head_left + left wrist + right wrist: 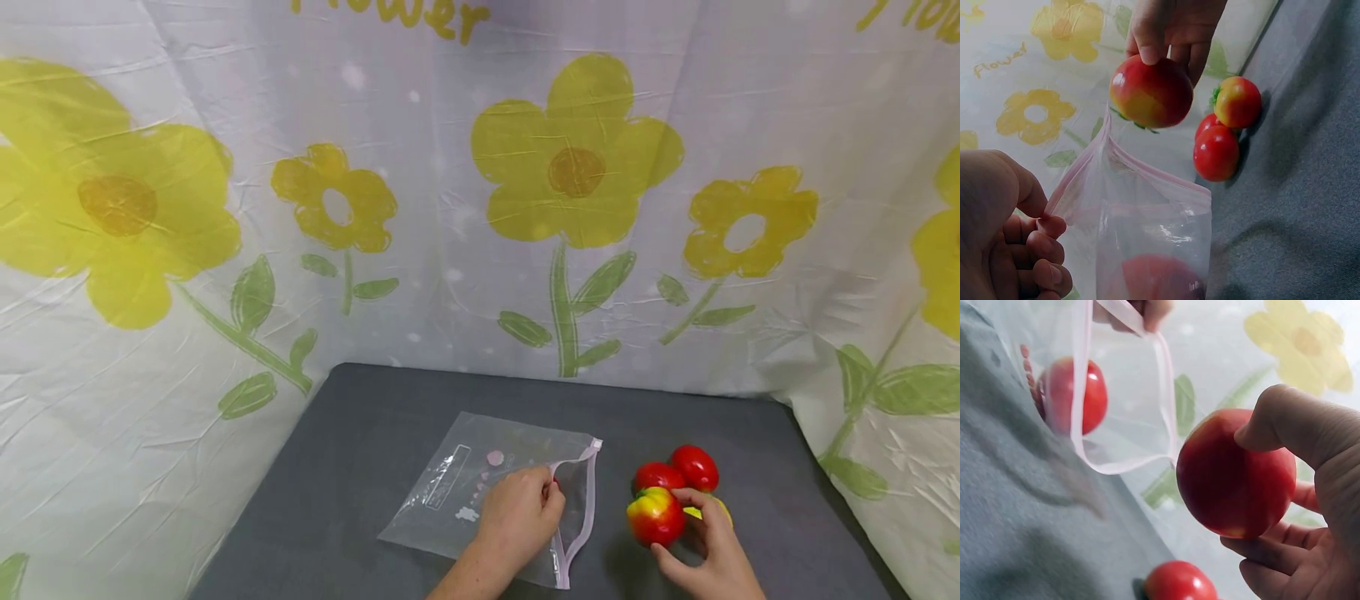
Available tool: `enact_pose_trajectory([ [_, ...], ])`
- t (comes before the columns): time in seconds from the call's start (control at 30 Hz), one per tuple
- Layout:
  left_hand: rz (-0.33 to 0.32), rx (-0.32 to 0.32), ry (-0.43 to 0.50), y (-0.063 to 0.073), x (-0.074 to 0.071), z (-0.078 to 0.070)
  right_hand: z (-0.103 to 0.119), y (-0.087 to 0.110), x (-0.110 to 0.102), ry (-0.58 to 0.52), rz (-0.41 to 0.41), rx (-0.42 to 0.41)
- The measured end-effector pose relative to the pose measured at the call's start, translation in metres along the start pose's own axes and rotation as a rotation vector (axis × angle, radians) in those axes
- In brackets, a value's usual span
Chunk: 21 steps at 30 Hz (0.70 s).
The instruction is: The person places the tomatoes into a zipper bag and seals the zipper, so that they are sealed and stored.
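My left hand (517,510) pinches the pink-edged rim of a clear zip bag (495,433), holding its mouth open on the right side. Inside the bag lies a red round fruit (1094,397), seen through the plastic and the opening. To the right of the bag, my right hand (712,546) grips a red-and-yellow fruit (657,518) with green leaves at one end, thumb on one side and fingers on the other. This fruit is outside the bag, apart from its rim. In the left wrist view, the right hand (1175,28) holds it beyond the bag mouth.
Behind the held fruit sit two red fruits (695,467) on the dark grey table (360,433). A yellow-and-red one (1239,103) is partly hidden by my right hand in the head view. A flower-printed curtain (442,275) surrounds the table's back and sides.
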<state>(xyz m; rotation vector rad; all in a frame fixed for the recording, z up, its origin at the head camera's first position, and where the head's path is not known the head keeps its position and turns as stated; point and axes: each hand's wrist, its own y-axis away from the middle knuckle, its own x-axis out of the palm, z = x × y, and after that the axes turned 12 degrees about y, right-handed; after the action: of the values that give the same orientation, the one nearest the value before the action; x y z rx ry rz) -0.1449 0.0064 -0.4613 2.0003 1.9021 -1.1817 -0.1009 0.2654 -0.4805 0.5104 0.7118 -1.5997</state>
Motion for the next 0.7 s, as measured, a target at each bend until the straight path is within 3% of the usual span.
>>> enact_pose_trajectory([
  [0.13,0.003,-0.003,0.004,0.000,0.000,0.000,0.008,-0.003,0.005,-0.023,0.071,0.068],
  [0.27,0.021,-0.025,0.008,-0.001,0.001,0.001,0.015,-0.006,0.013,-0.010,0.091,0.072],
  [0.4,0.053,-0.058,0.018,-0.001,0.000,0.001,0.018,-0.009,0.023,-0.010,0.075,0.022],
  [0.6,0.090,-0.104,0.044,-0.001,-0.001,0.000,0.018,-0.010,0.037,0.026,-0.003,-0.151],
  [0.7,0.102,-0.120,0.058,0.000,-0.001,-0.001,0.019,-0.011,0.042,0.083,-0.012,-0.157],
])
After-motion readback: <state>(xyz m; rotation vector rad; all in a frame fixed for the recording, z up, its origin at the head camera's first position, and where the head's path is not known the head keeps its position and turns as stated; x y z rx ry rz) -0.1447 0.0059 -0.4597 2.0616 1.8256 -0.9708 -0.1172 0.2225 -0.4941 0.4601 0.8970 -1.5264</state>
